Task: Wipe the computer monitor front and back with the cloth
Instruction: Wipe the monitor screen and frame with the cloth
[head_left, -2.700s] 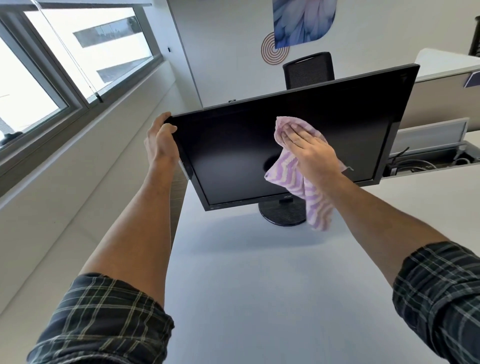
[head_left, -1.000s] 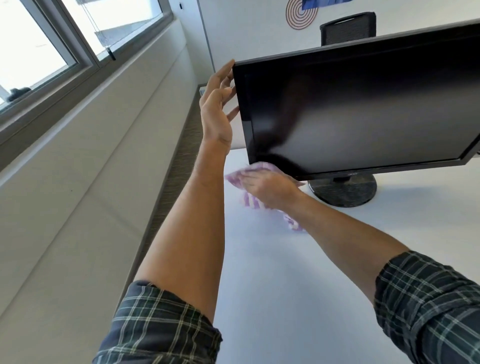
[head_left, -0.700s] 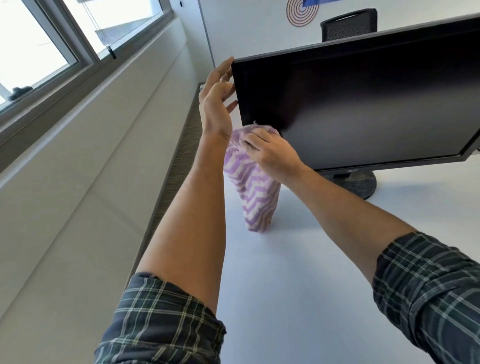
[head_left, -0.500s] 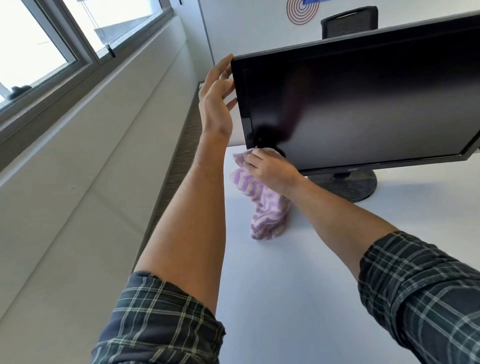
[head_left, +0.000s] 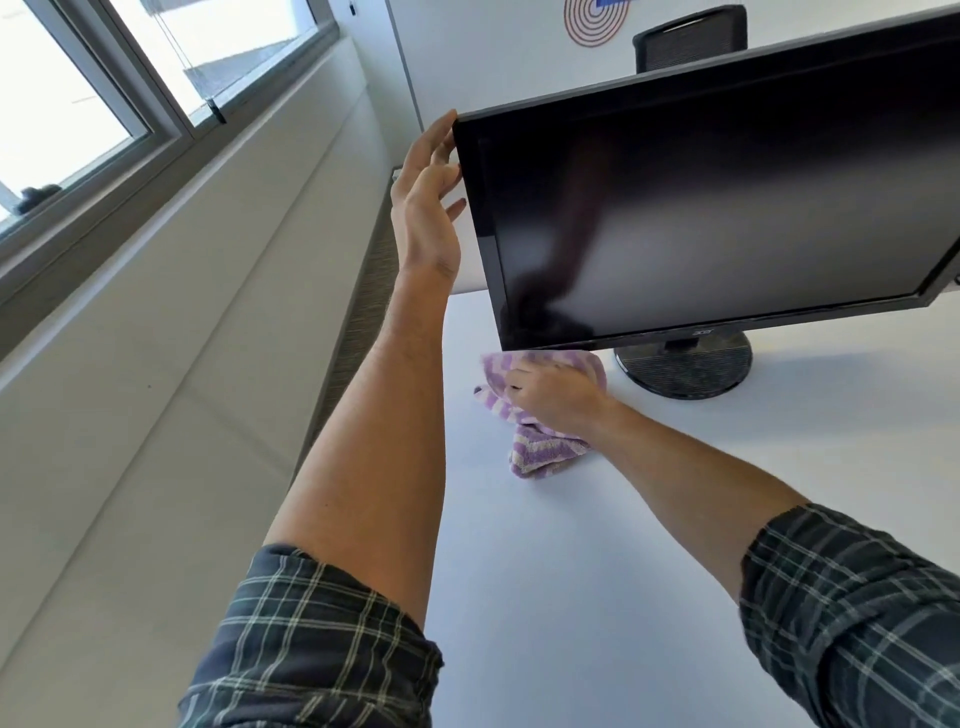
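Note:
A black computer monitor (head_left: 727, 208) with a dark screen stands on a round black base (head_left: 685, 366) on the white desk (head_left: 571, 545). My left hand (head_left: 428, 208) rests flat against the monitor's upper left edge, fingers spread and reaching behind the corner. My right hand (head_left: 556, 397) grips a purple and white striped cloth (head_left: 540, 447) just under the monitor's lower left corner. Part of the cloth hangs down onto the desk. The back of the monitor is hidden.
A window (head_left: 104, 78) and a beige wall (head_left: 156, 364) run along the left. A gap with a grey strip (head_left: 363, 301) separates wall and desk. A black chair back (head_left: 688, 36) stands behind the monitor, against a white partition.
My right hand has moved down with the cloth, from the screen's lower left area to just below the bottom edge. My left hand stays on the monitor's left edge.

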